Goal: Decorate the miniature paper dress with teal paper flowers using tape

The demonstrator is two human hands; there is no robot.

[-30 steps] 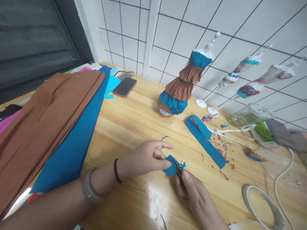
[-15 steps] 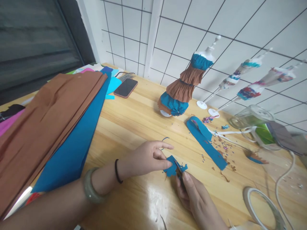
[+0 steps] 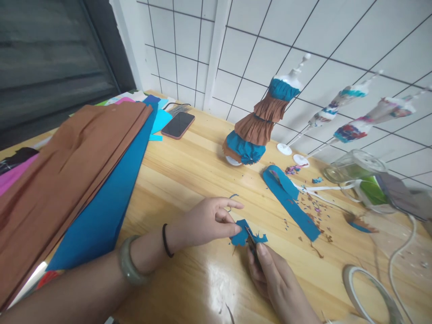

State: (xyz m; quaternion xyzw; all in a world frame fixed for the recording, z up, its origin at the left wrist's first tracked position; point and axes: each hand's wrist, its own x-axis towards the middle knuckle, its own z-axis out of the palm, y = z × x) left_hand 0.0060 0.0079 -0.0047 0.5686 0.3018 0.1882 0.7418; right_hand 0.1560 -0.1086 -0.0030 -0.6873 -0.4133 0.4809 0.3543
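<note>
Between thumb and fingers, my left hand (image 3: 211, 220) pinches a small piece of blue crepe paper (image 3: 240, 234) with a ragged right side. My right hand (image 3: 275, 274) is closed around small scissors (image 3: 251, 240), whose blades lie against that paper. Their handles are mostly hidden by my fingers. Beyond my hands a strip of blue paper (image 3: 293, 202) lies partly folded over on the table. A small dress form (image 3: 259, 117) wearing tiers of brown and blue pleated paper stands further back.
Large brown paper sheets (image 3: 67, 180) over blue paper (image 3: 101, 225) cover the left side. A phone (image 3: 178, 124) lies behind. Two slim dress forms (image 3: 337, 108) stand by the tiled wall. At right are scraps (image 3: 317, 204), a glass jar (image 3: 354, 166), a white cable (image 3: 393, 256) and a tape roll (image 3: 359, 288).
The scissors and the blue paper piece have shifted very slightly; the cut right part of the paper sits a little further right. Both hands keep nearly the same place and grip.
</note>
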